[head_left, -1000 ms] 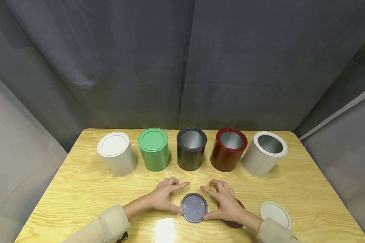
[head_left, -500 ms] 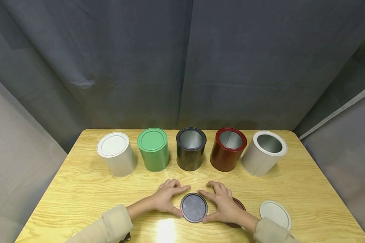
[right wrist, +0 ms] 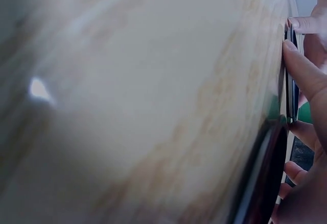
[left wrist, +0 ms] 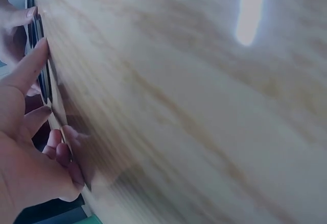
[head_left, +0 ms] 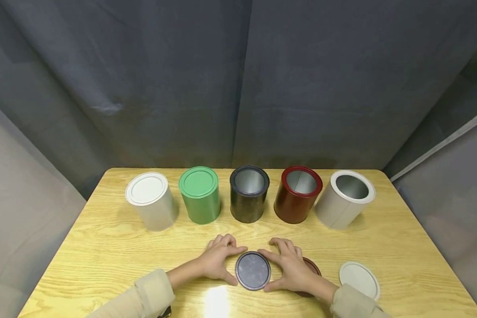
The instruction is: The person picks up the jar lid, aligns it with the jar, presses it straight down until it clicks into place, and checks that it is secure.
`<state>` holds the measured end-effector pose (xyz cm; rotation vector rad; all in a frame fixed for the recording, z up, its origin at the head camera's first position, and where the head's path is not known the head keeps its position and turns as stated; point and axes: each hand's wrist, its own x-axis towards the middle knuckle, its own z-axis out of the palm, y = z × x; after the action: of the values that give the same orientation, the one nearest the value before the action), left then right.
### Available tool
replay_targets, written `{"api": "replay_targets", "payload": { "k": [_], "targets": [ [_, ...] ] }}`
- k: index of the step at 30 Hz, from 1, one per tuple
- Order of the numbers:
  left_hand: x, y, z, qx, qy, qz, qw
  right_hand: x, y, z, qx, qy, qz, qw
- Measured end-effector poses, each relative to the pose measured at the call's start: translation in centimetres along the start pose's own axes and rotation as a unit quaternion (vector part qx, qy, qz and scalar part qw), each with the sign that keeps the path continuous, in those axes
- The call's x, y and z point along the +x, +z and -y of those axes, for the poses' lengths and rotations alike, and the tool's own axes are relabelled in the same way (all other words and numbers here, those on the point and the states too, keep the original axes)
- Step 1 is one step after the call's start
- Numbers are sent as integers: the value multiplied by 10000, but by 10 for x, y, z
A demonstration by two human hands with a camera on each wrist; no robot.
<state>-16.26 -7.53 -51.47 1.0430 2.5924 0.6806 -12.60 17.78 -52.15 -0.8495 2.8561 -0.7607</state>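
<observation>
A round black can lid lies near the front middle of the table between my two hands. My left hand holds its left edge, thumb low and index finger high on the rim. On the opposite side my right hand grips the rim with thumb and index finger the same way. In the left wrist view the black lid appears edge-on by the thumb and fingertip. A dark red lid is partly hidden under or behind my right hand; the right wrist view shows this red lid close by.
Along the back stand a white can and a green can, both with lids on. An open black can, open red can and open off-white can follow. An off-white lid lies at the front right.
My index fingers have come in closer to the black lid's rim from both sides. The lid and the cans have not visibly moved.
</observation>
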Motion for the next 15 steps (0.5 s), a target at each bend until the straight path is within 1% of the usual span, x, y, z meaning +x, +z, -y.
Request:
{"api": "replay_targets", "payload": {
  "k": [4, 8, 15],
  "targets": [
    [-1, -1, -3, 115, -81, -50, 9999, 1, 0, 1, 13, 21, 18, 10000],
    [-1, 0, -5, 258, -94, -101, 9996, 1, -1, 1, 32, 14, 10, 10000],
    [-2, 0, -7, 156, -95, -30, 9998, 2, 0, 0, 90, -49, -56, 9999]
  ]
}}
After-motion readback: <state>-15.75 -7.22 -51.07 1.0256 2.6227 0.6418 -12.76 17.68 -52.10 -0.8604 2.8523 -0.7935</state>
